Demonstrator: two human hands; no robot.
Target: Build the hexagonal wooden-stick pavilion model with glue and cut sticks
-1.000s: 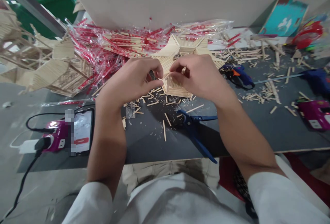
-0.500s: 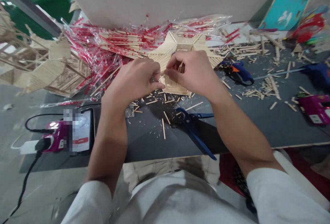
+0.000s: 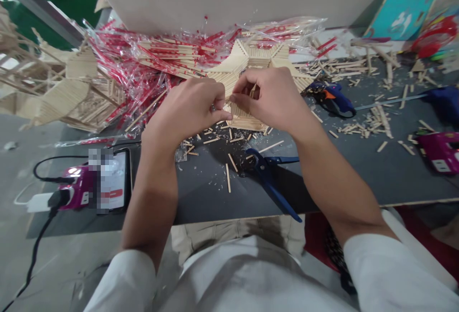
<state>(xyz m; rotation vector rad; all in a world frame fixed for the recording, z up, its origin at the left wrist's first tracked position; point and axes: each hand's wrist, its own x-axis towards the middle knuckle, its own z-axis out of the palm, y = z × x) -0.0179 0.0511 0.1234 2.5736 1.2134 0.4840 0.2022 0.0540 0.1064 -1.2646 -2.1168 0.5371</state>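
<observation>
We are finding open room over the bare tabletop point(image 3: 197, 197) nearer us than the left hand point(image 3: 195, 104). The blue cutter point(image 3: 264, 171) is blocking the right hand's point(image 3: 274, 96) near side, the glue gun point(image 3: 337, 100) is obstructing its right, and wrapped sticks point(image 3: 172, 56) are crowding beyond the left hand.

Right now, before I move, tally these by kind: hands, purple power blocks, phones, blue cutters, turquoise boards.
Hands (left hand, right hand): 2
Purple power blocks: 2
Phone: 1
Blue cutters: 1
Turquoise board: 1
Total: 7
</observation>
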